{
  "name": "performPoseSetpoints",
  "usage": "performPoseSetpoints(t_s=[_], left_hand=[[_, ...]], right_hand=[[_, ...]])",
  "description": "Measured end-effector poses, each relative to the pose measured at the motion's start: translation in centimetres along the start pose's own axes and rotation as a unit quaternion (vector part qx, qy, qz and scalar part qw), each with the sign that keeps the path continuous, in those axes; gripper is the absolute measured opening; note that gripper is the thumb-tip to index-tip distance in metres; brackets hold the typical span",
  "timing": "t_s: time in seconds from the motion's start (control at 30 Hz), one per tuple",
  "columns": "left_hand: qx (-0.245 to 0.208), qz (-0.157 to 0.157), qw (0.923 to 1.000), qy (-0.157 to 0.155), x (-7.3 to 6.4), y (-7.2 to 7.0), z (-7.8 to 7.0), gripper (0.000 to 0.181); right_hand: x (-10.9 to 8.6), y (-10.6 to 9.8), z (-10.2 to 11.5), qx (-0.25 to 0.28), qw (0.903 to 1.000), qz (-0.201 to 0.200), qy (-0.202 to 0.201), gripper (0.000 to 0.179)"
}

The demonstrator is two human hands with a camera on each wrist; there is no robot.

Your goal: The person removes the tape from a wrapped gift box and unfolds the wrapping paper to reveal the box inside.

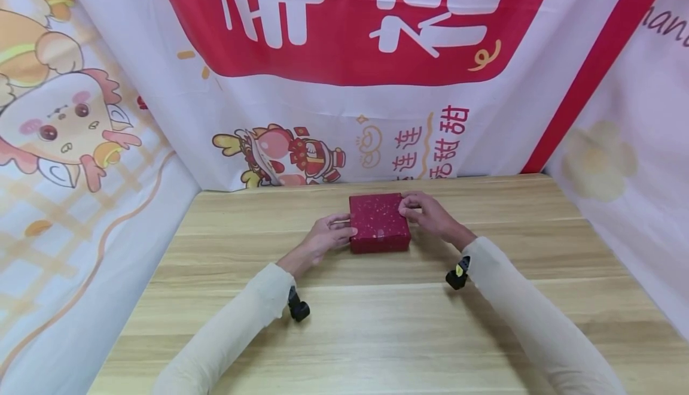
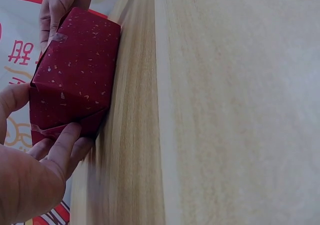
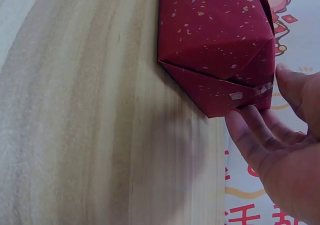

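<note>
A box wrapped in dark red paper with gold and pale flecks (image 1: 378, 220) sits toward the back of the wooden table. My left hand (image 1: 329, 233) holds its left end, the thumb at the upper edge and several fingers against the folded end flap, as the left wrist view shows. At the opposite end, my right hand (image 1: 427, 212) grips the box, with its thumb by the top edge and fingertips on the folded end. Clear tape (image 3: 236, 95) shows on that end in the right wrist view. The paper's end folds look closed on both sides.
The light wood table (image 1: 366, 329) extends in front of the box. Behind it hangs a printed cloth (image 1: 344, 96) with red and white characters, and patterned cloths (image 1: 54, 215) line the sides. Each wrist carries a small black camera (image 1: 298, 305).
</note>
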State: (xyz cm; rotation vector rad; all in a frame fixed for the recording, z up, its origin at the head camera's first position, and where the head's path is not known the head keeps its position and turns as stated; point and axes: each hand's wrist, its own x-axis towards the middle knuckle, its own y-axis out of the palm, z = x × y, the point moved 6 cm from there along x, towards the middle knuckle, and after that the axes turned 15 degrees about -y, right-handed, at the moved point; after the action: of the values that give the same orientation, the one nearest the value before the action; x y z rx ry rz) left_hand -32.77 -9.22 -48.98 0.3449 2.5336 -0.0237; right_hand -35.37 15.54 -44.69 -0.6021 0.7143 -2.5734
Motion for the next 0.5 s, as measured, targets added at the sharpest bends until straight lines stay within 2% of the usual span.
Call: performPoseSetpoints(t_s=[0.17, 0.3, 0.5], left_hand=[[0.000, -0.002, 1.0000, 0.000, -0.05, 0.07, -0.05, 0.055], [-0.001, 0.001, 1.0000, -0.002, 0.02, 0.08, -0.02, 0.056], [0.002, -0.002, 1.0000, 0.000, 0.02, 0.10, -0.07, 0.054]], right_hand=[[-0.26, -0.07, -0.05, 0.017, 0.9998, -0.012, -0.003, 0.009], [-0.40, -0.18, -0.11, 0.010, 0.9997, -0.022, -0.008, 0.013], [-0.65, -0.21, -0.33, 0.012, 0.9995, -0.027, 0.005, 0.015]])
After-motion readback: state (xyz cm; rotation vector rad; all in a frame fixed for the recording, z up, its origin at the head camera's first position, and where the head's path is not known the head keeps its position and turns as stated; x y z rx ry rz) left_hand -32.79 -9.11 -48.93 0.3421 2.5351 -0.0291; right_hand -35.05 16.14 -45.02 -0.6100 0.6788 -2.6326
